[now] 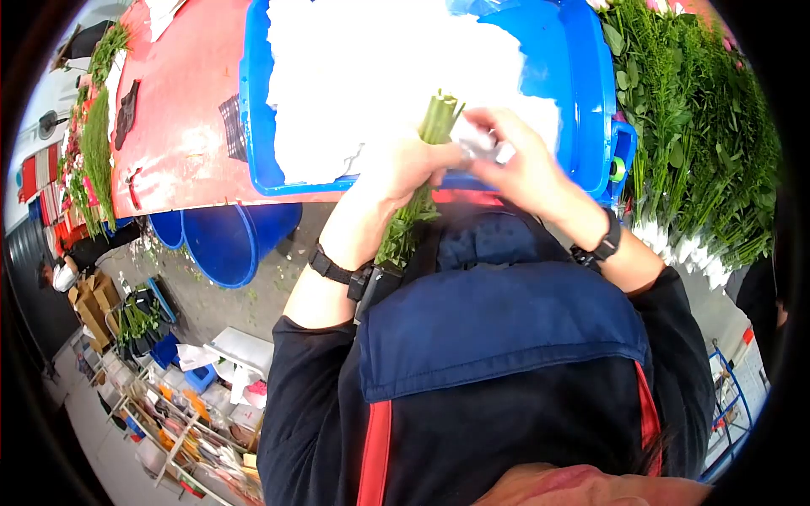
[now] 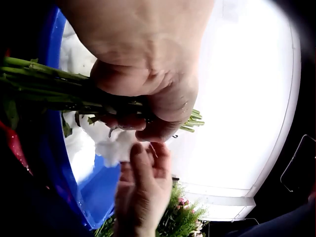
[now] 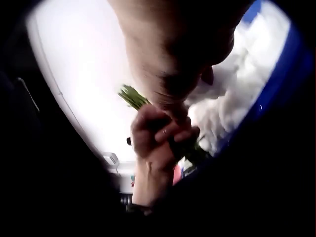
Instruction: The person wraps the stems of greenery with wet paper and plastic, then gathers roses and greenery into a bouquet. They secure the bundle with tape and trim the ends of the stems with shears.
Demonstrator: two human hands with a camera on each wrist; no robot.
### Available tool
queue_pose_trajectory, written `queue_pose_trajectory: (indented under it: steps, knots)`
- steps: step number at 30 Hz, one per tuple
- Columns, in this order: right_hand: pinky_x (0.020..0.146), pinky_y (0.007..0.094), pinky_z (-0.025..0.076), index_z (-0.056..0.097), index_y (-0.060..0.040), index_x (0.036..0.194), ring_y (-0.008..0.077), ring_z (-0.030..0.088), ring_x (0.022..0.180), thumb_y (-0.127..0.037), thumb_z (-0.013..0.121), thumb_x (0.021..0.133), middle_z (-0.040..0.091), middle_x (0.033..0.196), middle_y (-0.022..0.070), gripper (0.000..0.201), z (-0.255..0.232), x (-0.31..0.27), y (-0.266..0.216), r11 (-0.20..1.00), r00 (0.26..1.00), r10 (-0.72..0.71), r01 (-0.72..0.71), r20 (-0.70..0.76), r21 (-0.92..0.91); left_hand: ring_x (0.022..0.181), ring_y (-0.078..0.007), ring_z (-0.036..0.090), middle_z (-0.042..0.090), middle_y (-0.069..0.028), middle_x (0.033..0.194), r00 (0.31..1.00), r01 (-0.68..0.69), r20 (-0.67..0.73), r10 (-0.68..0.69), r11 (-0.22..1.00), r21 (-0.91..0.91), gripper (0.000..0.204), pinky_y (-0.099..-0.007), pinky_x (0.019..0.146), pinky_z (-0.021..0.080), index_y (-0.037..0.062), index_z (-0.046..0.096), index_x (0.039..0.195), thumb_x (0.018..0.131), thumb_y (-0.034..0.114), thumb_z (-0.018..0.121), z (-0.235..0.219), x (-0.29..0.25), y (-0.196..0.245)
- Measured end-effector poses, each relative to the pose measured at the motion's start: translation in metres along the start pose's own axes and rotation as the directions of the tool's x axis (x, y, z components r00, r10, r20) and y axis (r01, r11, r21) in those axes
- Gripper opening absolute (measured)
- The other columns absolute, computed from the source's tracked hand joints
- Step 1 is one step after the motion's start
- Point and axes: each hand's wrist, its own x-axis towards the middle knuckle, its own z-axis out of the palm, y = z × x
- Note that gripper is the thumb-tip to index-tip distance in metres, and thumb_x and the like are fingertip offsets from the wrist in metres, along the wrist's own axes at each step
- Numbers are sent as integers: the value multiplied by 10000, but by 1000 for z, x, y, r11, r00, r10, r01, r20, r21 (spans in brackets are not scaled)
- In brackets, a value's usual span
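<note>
Sleeves (image 1: 297, 405) of black cloth frame a navy apron (image 1: 506, 325) at the bottom of the frame, bare forearms rising from them toward the upper middle. The left hand (image 1: 405, 164), its forearm slanting up and right, is clamped round a bundle of green stems (image 1: 440, 120); the cut ends stand just above the thumb, the leaves hang below the fist. The right hand (image 1: 523, 164), wrist bent inward from the right, pinches a white tuft (image 1: 483, 143) close beside the stems, fingertips almost at the left hand's.

Both hands work over the near rim of a blue tub (image 1: 591, 110), where white wadding (image 1: 396, 59) lies heaped. Bare blue floor shows between wadding and right wall, giving some room there; the near rim runs close under the wrists. Left of the tub, red tabletop (image 1: 186, 76) stretches to greenery (image 1: 99, 160) at upper left. Leafy bunches (image 1: 692, 126) crowd near the tub's right edge. Farther off, blue buckets (image 1: 221, 244) stand at left, beyond the table edge.
</note>
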Motion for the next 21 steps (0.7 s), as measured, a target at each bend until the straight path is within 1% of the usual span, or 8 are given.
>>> queue_pose_trajectory:
  steps: [3,6,7,8,12,15,17,21]
  knots:
    - [799,281,471,564,1,1116,182,568,979,-31,677,753,560,1036,140,381,8,2,20,976,997,-60,46,-58,-213,457,-111,482,575,-75,726,993,16,116,-16,1000,0,311,-242,409,369,-8,553,978,680,-76,612,6,4,-3]
    - [762,275,474,566,5,1118,172,582,910,-21,638,779,580,975,109,347,-6,2,22,995,995,98,-99,-35,-18,471,-79,458,637,-147,988,987,22,160,-18,1000,-18,625,-223,413,359,-23,429,1296,695,-93,586,6,1,2]
    - [720,253,471,574,11,1108,132,579,799,-13,600,812,603,899,51,298,-5,3,33,868,937,346,-298,-54,398,471,-72,449,638,-160,1035,986,25,164,-19,999,-31,662,-219,414,356,-22,396,1329,698,-97,581,3,-1,3]
    - [705,227,467,585,20,1089,92,571,745,-33,569,845,616,866,5,250,-24,6,39,800,894,447,-410,21,438,472,-64,440,639,-173,1083,985,26,171,-18,999,-46,699,-214,415,353,-21,363,1362,701,-101,576,1,-2,6]
    - [727,217,475,593,34,1058,88,603,797,-48,555,849,652,898,39,227,-87,29,57,680,840,540,-399,-51,615,441,-37,397,698,-134,922,997,-42,73,35,994,97,455,-187,410,312,-20,497,1215,780,14,625,-12,-10,12]
    - [720,274,505,613,12,1043,145,640,796,-44,534,842,671,873,86,223,-104,43,60,946,908,314,-325,-278,9,427,-38,394,674,-70,705,1000,-8,-11,10,992,124,225,-195,406,314,9,571,983,814,117,671,-18,-15,12]
    - [791,390,508,625,-9,1047,337,653,849,-44,513,797,666,920,190,276,-100,49,88,746,978,-47,-102,-204,-658,426,-44,403,643,-53,645,999,32,-40,-25,984,173,159,-204,405,320,27,584,872,818,142,679,-19,-15,8]
    - [794,379,497,640,-8,1043,325,632,890,-32,518,780,655,966,190,291,-80,46,163,759,963,257,-252,-80,-600,425,-62,430,579,-28,562,994,104,-68,-85,927,361,236,-226,405,335,55,570,690,837,210,671,-16,-10,-1]
